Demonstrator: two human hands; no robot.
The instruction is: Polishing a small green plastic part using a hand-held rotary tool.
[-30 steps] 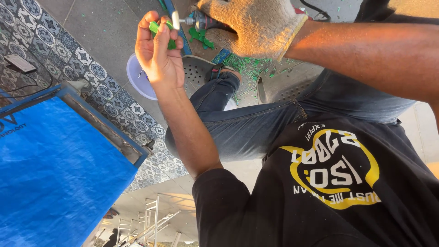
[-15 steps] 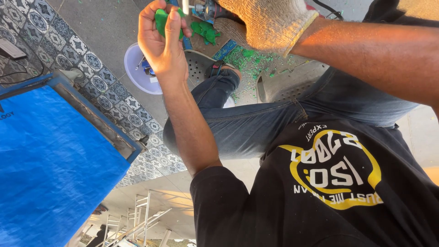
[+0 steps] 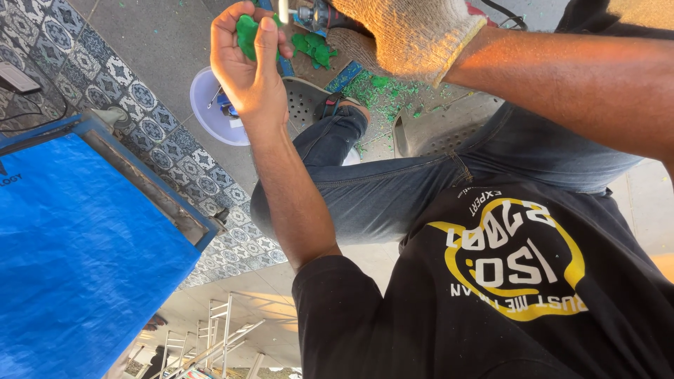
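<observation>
The left hand (image 3: 246,67) is bare; its fingers (image 3: 267,42) and thumb are curled closed around a green plastic piece (image 3: 247,34), flat and irregular in outline, with only its upper part showing between thumb and fingers. The piece sits at the top of the view, raised above the grey floor (image 3: 154,42), just beside a power tool (image 3: 316,14) whose body is cut off by the upper edge.

The right hand (image 3: 404,31) wears a beige knitted glove with a coarse weave. It lies over the tool; how its fingers stand cannot be told, since they are hidden.

Below the left hand, a round white bowl (image 3: 207,112) stands on the floor next to the patterned tile border (image 3: 140,119). It holds a few small items, one blue; their kind cannot be told.

Green shavings (image 3: 382,88) lie scattered on the floor by a perforated sandal (image 3: 302,102). A blue tarpaulin (image 3: 77,253), matt and woven, covers a framed surface at the left edge.
</observation>
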